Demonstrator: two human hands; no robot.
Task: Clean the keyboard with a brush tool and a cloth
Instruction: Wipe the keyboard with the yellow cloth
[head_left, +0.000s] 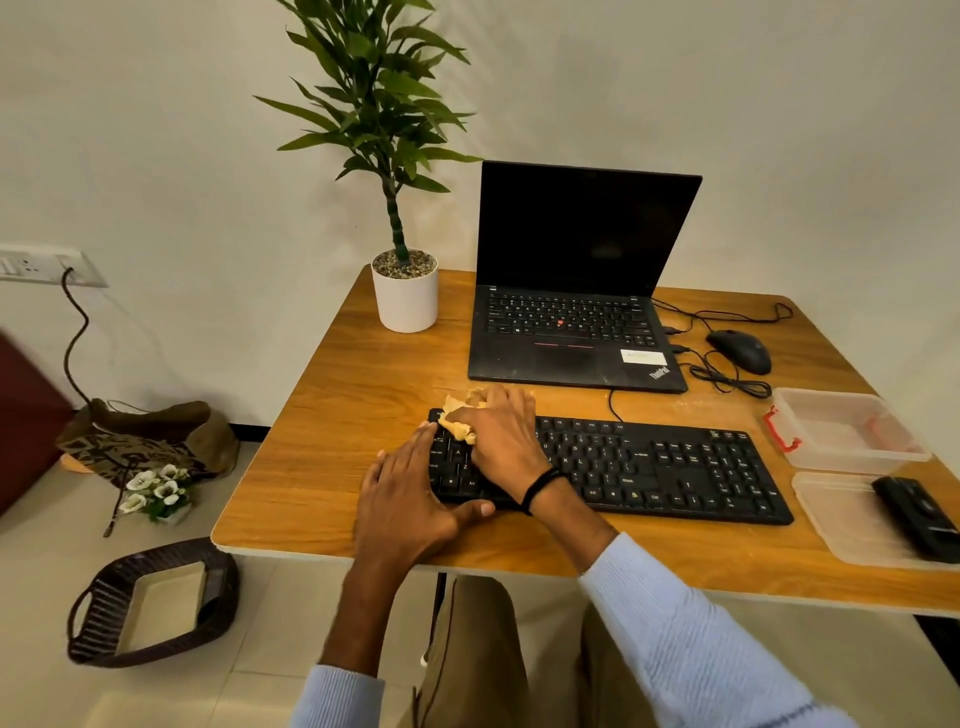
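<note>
A black keyboard (675, 467) lies across the wooden table (332, 415) in front of me. My right hand (504, 431) presses a crumpled tan cloth (457, 413) onto the keyboard's far left corner. My left hand (410, 499) rests flat on the keyboard's left end, fingers spread on the edge and thumb along the front. A black brush tool (914, 514) lies in a clear plastic lid (841, 525) at the right edge of the table.
An open black laptop (571, 332) stands behind the keyboard, with a black mouse (740, 351) and tangled cables to its right. A potted plant (405, 291) is at the back left. A clear container (852, 431) sits right of the keyboard. A basket (150, 603) and a bag (145, 436) are on the floor.
</note>
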